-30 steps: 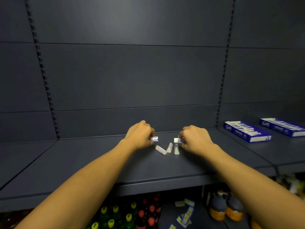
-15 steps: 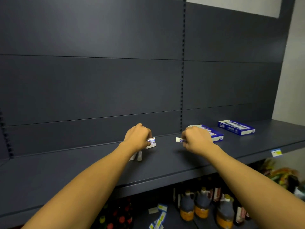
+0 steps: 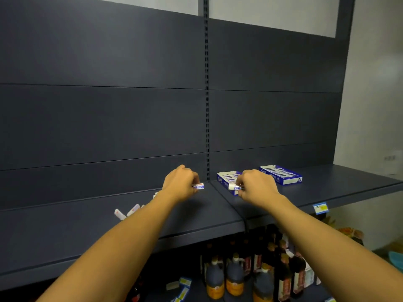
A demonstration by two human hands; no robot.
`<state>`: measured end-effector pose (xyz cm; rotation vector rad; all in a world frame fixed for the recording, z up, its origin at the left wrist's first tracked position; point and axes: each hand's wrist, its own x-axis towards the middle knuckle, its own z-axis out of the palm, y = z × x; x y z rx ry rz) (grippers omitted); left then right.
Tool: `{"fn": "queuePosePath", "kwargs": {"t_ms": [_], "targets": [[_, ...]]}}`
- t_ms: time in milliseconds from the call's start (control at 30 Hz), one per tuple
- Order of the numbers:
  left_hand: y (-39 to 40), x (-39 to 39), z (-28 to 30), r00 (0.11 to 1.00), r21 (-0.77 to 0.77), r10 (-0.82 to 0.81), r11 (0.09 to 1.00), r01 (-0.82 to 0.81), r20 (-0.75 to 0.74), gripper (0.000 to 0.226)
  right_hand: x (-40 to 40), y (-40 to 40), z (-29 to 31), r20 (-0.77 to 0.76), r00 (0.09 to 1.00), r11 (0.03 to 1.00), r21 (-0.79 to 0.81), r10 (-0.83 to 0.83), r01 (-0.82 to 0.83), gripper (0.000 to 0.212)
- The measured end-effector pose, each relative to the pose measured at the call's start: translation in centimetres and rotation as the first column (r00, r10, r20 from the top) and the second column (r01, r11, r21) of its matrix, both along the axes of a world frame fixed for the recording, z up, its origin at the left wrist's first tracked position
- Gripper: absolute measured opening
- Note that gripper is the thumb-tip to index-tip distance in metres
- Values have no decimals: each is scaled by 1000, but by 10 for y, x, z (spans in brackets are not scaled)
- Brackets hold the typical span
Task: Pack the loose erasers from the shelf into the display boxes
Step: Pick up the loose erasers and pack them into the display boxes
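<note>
One small white eraser in a blue-printed sleeve [image 3: 198, 187] is being pinched in the left hand [image 3: 180, 185] and another [image 3: 234, 187] in the right hand [image 3: 256, 187] beside the nearer open blue cardboard display box [image 3: 224, 178], while several loose white erasers [image 3: 127, 211] are still lying near the dark grey metal shelf's [image 3: 207, 212] back edge, so packing is judged unfinished.

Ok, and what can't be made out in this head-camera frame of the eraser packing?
- Loose erasers: the left forearm covers part of the group, so no count.
- Near display box: the right hand hides much of it; how full it is stays unclear.
- Eraser in the left hand: only its tip shows.
- Box printing: too small to read.
- Far display box: contents blurred.
</note>
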<state>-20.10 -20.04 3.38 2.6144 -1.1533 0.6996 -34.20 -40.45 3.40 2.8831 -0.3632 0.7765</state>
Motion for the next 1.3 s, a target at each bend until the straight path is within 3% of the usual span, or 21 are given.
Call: {"fn": "queuePosePath", "kwargs": {"t_ms": [367,600,1033,1300], "targets": [[-72,-14,-3,999,5,-21,1000,21,32,19,-18,-56,-1,-14,1000,1000,6,-20,20,22],[-116,8,-9,999,-34,-33,999,32,-26,26,-2,-96,-2,-36,999,999,25,-31,32,23],[-193,95,-9,995,-69,-24,997,17,-100,25,89,-165,7,-38,999,1000,17,15,-14,24],[-216,134,-23,992,-33,-6,999,2,-129,18,145,-201,-15,-13,997,990,120,70,-68,24]]}}
